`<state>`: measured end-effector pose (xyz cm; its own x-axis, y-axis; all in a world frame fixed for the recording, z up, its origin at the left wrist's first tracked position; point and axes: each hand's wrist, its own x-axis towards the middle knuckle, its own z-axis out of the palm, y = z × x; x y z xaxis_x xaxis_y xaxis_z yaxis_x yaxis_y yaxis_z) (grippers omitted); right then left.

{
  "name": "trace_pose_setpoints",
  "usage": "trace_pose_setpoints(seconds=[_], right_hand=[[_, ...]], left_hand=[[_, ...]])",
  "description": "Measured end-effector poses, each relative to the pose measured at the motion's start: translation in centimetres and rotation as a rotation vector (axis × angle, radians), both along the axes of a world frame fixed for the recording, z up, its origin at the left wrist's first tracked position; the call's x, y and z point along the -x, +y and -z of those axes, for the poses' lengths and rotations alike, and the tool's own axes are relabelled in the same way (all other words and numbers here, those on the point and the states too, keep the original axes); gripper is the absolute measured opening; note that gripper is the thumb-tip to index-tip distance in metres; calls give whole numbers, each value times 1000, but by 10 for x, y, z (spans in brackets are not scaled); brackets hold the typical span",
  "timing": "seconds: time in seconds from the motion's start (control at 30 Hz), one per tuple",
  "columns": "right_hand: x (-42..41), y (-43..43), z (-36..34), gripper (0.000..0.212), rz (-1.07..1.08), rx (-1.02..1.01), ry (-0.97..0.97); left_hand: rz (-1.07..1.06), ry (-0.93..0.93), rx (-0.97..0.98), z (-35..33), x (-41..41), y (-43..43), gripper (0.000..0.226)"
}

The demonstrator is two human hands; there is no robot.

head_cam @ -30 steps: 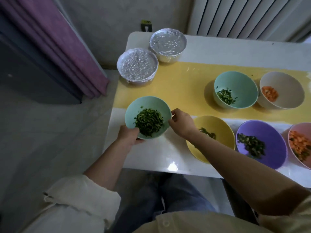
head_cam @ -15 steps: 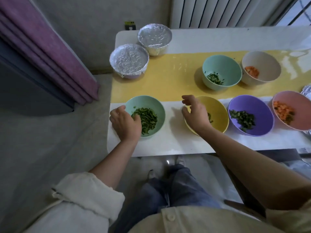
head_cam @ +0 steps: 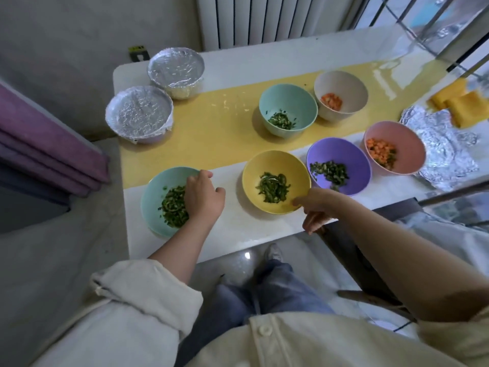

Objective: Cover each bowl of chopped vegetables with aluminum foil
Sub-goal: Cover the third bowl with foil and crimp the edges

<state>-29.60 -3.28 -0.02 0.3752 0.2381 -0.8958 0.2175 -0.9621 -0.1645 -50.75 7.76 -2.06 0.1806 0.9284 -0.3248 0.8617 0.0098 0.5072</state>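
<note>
A teal bowl (head_cam: 151,197) of chopped greens stands at the table's front left. My left hand (head_cam: 203,197) hovers over its right rim, fingers loosely curled, holding nothing. My right hand (head_cam: 317,206) hangs at the front right rim of a yellow bowl (head_cam: 264,162) of greens, fingers apart and empty. Other uncovered bowls: purple (head_cam: 344,149), pink (head_cam: 397,133), a second teal bowl (head_cam: 285,99) and a beige bowl (head_cam: 341,83). Two foil-covered bowls (head_cam: 139,113) (head_cam: 176,70) stand at the back left. A crumpled foil sheet (head_cam: 444,152) lies at the far right.
The white table (head_cam: 185,247) has a yellow runner (head_cam: 211,133) across its middle. Yellow folded items (head_cam: 460,105) lie behind the foil sheet. A purple curtain (head_cam: 39,144) hangs at the left, and a radiator (head_cam: 264,19) stands behind the table. My knees are under the front edge.
Both hands let go of the front teal bowl, which now rests on the table. My right hand moved right past the yellow bowl. The view swung right, showing the foil sheet.
</note>
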Motion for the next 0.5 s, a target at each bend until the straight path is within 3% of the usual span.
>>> trace_pose_setpoints(seconds=[0.1,0.17,0.3,0.5], right_hand=[[9,-9,14,12,350,-218,177],[17,-11,22,24,506,-350,207],[32,-2,29,28,569,-428,240],[50,43,24,28,561,-518,289]], left_hand=[[-38,5,30,4,3,3,60],[-26,-5,31,9,6,4,60],[27,-58,45,15,14,4,39],[70,-168,122,9,28,6,34]])
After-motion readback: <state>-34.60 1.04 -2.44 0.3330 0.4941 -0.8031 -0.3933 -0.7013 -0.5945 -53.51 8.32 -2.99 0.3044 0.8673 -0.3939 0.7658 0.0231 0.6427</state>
